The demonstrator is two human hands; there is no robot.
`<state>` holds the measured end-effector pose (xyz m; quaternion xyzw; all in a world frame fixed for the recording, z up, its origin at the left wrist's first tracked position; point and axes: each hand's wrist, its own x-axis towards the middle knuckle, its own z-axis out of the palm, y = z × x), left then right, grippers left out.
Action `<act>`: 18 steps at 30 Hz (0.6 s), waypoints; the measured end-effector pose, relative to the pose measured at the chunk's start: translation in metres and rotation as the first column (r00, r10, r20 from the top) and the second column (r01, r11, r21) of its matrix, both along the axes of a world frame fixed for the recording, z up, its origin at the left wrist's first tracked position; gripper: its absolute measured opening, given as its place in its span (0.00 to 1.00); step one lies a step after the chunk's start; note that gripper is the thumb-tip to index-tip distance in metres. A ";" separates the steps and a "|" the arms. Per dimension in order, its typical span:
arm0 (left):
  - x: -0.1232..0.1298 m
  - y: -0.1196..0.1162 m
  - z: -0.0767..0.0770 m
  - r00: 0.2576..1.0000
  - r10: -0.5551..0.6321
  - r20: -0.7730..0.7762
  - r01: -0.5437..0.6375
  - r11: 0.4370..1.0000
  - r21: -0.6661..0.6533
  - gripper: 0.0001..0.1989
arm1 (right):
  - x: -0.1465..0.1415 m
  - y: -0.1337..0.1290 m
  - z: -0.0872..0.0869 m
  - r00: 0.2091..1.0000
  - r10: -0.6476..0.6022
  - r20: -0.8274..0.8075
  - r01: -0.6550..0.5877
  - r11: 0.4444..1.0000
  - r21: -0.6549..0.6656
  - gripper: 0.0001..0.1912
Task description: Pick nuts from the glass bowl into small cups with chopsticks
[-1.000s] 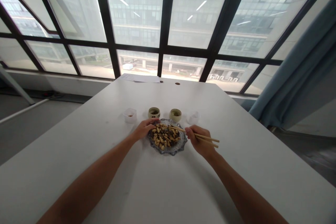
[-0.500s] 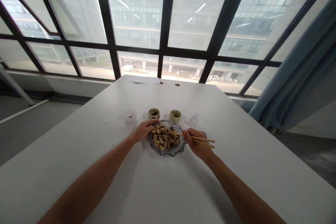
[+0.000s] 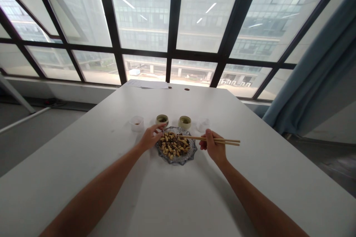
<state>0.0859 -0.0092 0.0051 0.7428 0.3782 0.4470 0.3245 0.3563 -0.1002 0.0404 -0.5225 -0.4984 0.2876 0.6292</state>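
A scalloped clear glass plate on the white table holds a heap of pale peanut-like pieces mixed with dark, slender bits. My left hand is at the plate's left rim, thumb and fingers about the edge. In my right hand, to the right of the plate, is a pair of wooden chopsticks. Their tips reach over the heap, close to its dark bits; whether they pinch a piece is too small to tell. Just behind the plate are two small greenish cups, the left one partly behind my fingers.
A small translucent cup with a little brown matter inside stands left of the greenish cups. Another clear container is on the right, behind my right hand. Paper sheets lie at the table's far edge, before the windows. A blue curtain hangs at right.
My right hand has shifted slightly right and turned, with the chopsticks now lying flatter and sticking out farther to the right. My left hand's fingers have lifted a little at the rim.
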 end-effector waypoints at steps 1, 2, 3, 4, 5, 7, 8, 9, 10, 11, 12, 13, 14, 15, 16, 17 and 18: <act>-0.002 -0.002 0.006 0.998 0.062 -0.027 -0.059 0.993 0.101 0.21 | 0.002 0.003 -0.002 0.997 -0.013 -0.077 0.012 1.000 -0.013 0.30; -0.005 -0.004 0.012 0.991 0.128 -0.049 -0.116 0.973 0.199 0.19 | 0.004 0.006 -0.004 0.989 -0.022 -0.147 0.019 1.000 -0.025 0.31; -0.009 -0.006 0.018 0.978 0.197 -0.074 -0.169 0.944 0.283 0.18 | 0.007 0.008 -0.007 0.978 -0.029 -0.208 0.021 0.999 -0.037 0.31; -0.013 -0.007 0.024 0.957 0.269 -0.106 -0.216 0.911 0.352 0.16 | 0.009 0.011 -0.009 0.965 -0.034 -0.259 0.022 0.999 -0.048 0.31; -0.018 -0.007 0.028 0.927 0.349 -0.139 -0.267 0.873 0.409 0.16 | 0.012 0.013 -0.012 0.953 -0.040 -0.300 0.024 0.998 -0.058 0.31; -0.030 -0.005 0.031 0.837 0.512 -0.195 -0.371 0.792 0.484 0.19 | 0.016 0.018 -0.018 0.937 -0.056 -0.346 0.033 0.997 -0.072 0.31; -0.037 -0.002 0.029 0.784 0.583 -0.213 -0.422 0.752 0.506 0.22 | 0.018 0.020 -0.020 0.934 -0.062 -0.351 0.039 0.997 -0.073 0.32; -0.043 0.001 0.026 0.732 0.641 -0.230 -0.466 0.718 0.516 0.25 | 0.020 0.021 -0.023 0.934 -0.068 -0.350 0.045 0.996 -0.072 0.32; -0.049 0.005 0.020 0.684 0.689 -0.240 -0.510 0.687 0.517 0.28 | 0.021 0.022 -0.024 0.936 -0.070 -0.346 0.049 0.996 -0.069 0.31; -0.055 0.009 0.014 0.638 0.731 -0.242 -0.560 0.657 0.505 0.31 | 0.022 0.023 -0.026 0.937 -0.069 -0.343 0.049 0.997 -0.068 0.31; -0.060 0.013 0.007 0.604 0.759 -0.243 -0.607 0.636 0.477 0.34 | 0.023 0.023 -0.027 0.937 -0.069 -0.342 0.048 0.997 -0.069 0.31; -0.065 0.018 0.000 0.586 0.773 -0.244 -0.645 0.627 0.437 0.36 | 0.023 0.023 -0.027 0.936 -0.069 -0.345 0.046 0.996 -0.072 0.31; -0.068 0.022 -0.006 0.589 0.772 -0.241 -0.671 0.633 0.388 0.37 | 0.024 0.023 -0.028 0.933 -0.070 -0.353 0.044 0.996 -0.079 0.31; -0.071 0.025 -0.011 0.607 0.760 -0.231 -0.684 0.648 0.335 0.37 | 0.023 0.023 -0.028 0.928 -0.073 -0.365 0.044 0.995 -0.088 0.31; -0.072 0.028 -0.014 0.633 0.743 -0.216 -0.686 0.669 0.288 0.37 | 0.023 0.023 -0.028 0.923 -0.077 -0.378 0.044 0.994 -0.096 0.32; -0.073 0.030 -0.017 0.662 0.723 -0.197 -0.678 0.690 0.253 0.37 | 0.022 0.023 -0.028 0.917 -0.081 -0.390 0.044 0.994 -0.102 0.32; -0.073 0.031 -0.017 0.687 0.705 -0.177 -0.665 0.708 0.237 0.37 | 0.021 0.022 -0.028 0.913 -0.083 -0.399 0.043 0.993 -0.107 0.32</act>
